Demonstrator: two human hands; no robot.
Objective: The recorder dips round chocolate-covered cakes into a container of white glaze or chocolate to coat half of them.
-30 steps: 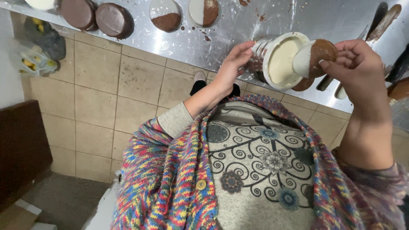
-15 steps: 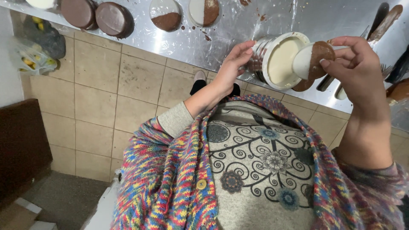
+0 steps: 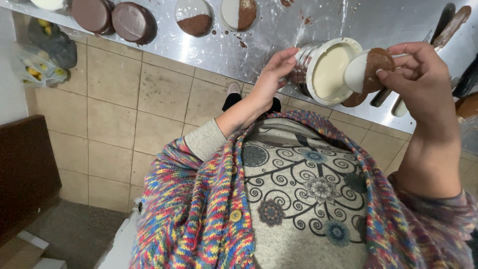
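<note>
Little has shifted since the earlier frames: both hands keep their hold at the steel table [image 3: 259, 45]. Two round chocolate-coated cakes [image 3: 112, 17] and two round half-white, half-brown cakes [image 3: 216, 14] sit at the left. Next, the left hand [image 3: 273, 74] has its grip closed round a tilted ribbed metal cup of white cream [image 3: 323, 69]. Just right, the right hand [image 3: 423, 79] grips a round half-dipped brown cake [image 3: 368, 69] at the cup's rim.

L hand [image 3: 271, 74] cupped w/ fingers curled; R hand [image 3: 423, 82] raised, fingertips pinched.
</note>
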